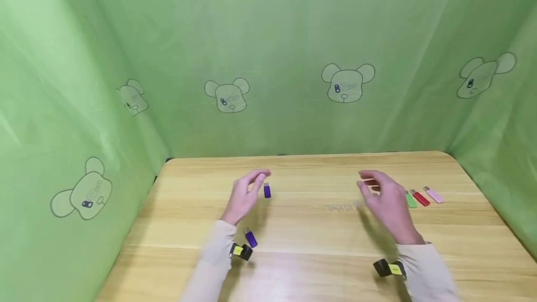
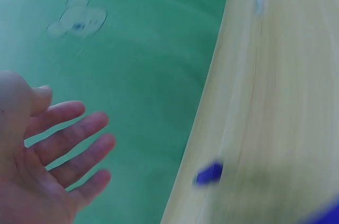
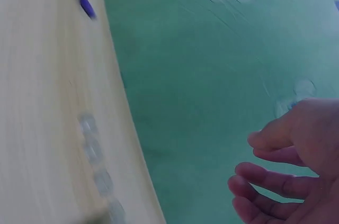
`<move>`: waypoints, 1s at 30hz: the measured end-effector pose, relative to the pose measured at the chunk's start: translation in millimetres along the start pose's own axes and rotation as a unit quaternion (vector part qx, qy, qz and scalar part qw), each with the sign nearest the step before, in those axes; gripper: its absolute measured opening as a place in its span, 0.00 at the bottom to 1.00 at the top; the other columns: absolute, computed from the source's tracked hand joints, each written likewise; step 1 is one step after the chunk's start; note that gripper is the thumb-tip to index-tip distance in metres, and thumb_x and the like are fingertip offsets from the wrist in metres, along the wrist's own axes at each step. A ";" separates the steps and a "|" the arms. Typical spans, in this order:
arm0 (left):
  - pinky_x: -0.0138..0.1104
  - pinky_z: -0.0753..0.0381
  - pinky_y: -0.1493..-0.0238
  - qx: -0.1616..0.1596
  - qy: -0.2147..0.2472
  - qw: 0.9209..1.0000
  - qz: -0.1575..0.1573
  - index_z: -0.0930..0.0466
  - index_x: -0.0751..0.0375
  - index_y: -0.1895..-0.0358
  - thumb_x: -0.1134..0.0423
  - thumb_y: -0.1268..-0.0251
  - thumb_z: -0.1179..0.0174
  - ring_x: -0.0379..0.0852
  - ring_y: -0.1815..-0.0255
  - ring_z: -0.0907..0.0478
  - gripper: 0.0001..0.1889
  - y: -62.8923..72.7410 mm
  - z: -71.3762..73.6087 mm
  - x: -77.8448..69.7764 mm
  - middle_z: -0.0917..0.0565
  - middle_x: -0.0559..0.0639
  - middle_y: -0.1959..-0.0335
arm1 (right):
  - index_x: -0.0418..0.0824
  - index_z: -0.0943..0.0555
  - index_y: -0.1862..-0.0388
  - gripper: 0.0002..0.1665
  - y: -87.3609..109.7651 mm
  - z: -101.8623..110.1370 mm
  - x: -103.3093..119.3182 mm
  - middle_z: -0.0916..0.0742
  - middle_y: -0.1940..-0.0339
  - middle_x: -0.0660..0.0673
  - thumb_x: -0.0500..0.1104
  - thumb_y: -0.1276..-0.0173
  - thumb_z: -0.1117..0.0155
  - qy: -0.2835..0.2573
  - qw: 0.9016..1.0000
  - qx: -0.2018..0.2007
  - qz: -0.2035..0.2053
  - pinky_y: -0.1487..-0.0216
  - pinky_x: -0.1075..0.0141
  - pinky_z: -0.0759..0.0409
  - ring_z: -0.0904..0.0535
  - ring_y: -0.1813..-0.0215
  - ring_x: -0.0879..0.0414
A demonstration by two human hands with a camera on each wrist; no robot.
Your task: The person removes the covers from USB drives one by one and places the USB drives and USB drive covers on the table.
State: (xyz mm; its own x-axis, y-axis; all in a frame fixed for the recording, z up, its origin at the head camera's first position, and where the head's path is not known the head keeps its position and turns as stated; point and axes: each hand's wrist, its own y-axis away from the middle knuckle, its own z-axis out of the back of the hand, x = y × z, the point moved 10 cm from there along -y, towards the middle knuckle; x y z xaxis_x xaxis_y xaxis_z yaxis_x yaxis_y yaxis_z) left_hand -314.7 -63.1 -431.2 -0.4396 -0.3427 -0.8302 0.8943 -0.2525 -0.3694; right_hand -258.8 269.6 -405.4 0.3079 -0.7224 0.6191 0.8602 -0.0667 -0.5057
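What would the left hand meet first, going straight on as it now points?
Probably the green curtain; the purple USB stick near its fingers seems below that line, though depth is unclear.

Looks like smooth, faintly glossy wood on the worktop point(image 1: 310, 260). Behind the back edge, looks like creased cloth, softly shining, on the green curtain point(image 1: 277, 22). Toward the right edge, seems smooth plastic, metal-tipped, on the red USB stick point(image 1: 421, 199).

Green bear-printed sheeting point(image 1: 277, 22) walls this table point(image 1: 310, 264) into a booth.
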 end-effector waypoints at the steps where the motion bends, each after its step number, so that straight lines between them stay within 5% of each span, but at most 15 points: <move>1: 0.49 0.25 0.30 -0.012 -0.003 1.000 0.002 0.20 0.61 0.37 0.57 0.16 0.51 0.52 0.37 0.21 0.18 4.3 9.7 3.9 0.16 0.54 0.39 | 0.33 0.17 0.44 0.17 -1.2 -7.5 3.7 0.12 0.51 0.35 0.32 0.32 0.30 0.000 1.000 0.009 0.005 0.52 0.57 0.12 0.14 0.53 0.38; 5: 0.52 0.34 0.24 -0.045 -0.023 0.999 0.015 0.25 0.62 0.31 0.56 0.14 0.55 0.55 0.29 0.27 0.21 18.9 39.5 17.2 0.21 0.56 0.32 | 0.31 0.20 0.41 0.21 -3.1 -39.9 16.1 0.14 0.49 0.33 0.33 0.32 0.30 -0.012 0.999 0.042 0.008 0.51 0.42 0.14 0.16 0.51 0.37; 15: 0.57 0.52 0.19 -0.089 -0.093 0.991 0.048 0.39 0.57 0.21 0.51 0.13 0.62 0.56 0.19 0.46 0.26 32.8 84.2 37.9 0.41 0.54 0.19 | 0.33 0.25 0.35 0.30 -14.2 -131.8 58.5 0.18 0.43 0.33 0.42 0.31 0.28 -0.019 0.993 0.116 -0.010 0.43 0.44 0.16 0.19 0.44 0.38; 22: 0.56 0.53 0.19 -0.083 -0.109 0.988 0.069 0.41 0.59 0.20 0.51 0.13 0.62 0.57 0.18 0.47 0.27 43.8 90.5 49.0 0.43 0.56 0.18 | 0.34 0.22 0.40 0.30 -5.8 -197.4 70.8 0.17 0.47 0.34 0.47 0.35 0.24 0.021 0.988 0.151 -0.037 0.45 0.48 0.15 0.19 0.48 0.40; 30: 0.57 0.49 0.19 -0.088 -0.100 0.989 0.061 0.38 0.61 0.22 0.50 0.13 0.61 0.59 0.20 0.43 0.28 38.3 86.8 50.7 0.38 0.59 0.20 | 0.31 0.19 0.52 0.27 -17.1 -233.5 79.8 0.18 0.57 0.34 0.50 0.39 0.21 0.061 0.984 0.162 -0.047 0.56 0.52 0.13 0.19 0.60 0.42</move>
State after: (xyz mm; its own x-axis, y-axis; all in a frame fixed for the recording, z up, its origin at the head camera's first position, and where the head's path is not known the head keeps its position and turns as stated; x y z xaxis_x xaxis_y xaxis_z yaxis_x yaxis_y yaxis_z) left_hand -309.9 -168.6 -451.2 -0.3193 -0.5367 -0.7810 0.9347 -0.0429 -0.3527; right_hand -343.9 52.3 -487.6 0.1864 -0.8023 0.5671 0.9731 0.0713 -0.2189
